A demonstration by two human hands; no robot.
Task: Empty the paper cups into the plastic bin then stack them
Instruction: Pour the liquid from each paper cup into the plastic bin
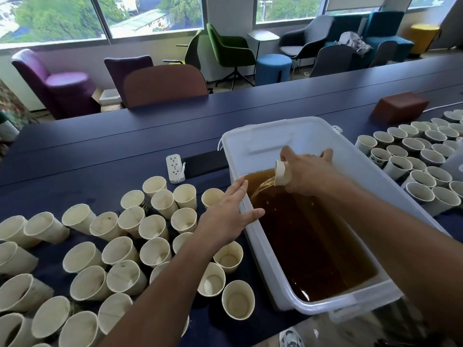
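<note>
Empty paper cups (82,256): crowded upright under and beside the left forearm.
Left hand (226,216): fingers straight, resting on the plastic bin (310,136) rim.
Right hand (304,172): grips a tipped paper cup (281,173) over the bin, brown liquid (308,244) streaming out below it.
Filled cups (411,156): clustered beyond the right forearm.
Power strip (175,168): ahead of the left fingertips.

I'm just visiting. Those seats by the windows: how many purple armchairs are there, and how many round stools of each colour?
Purple armchairs: 2
Blue round stool: 1
Yellow round stool: 1
Total: 4
</note>
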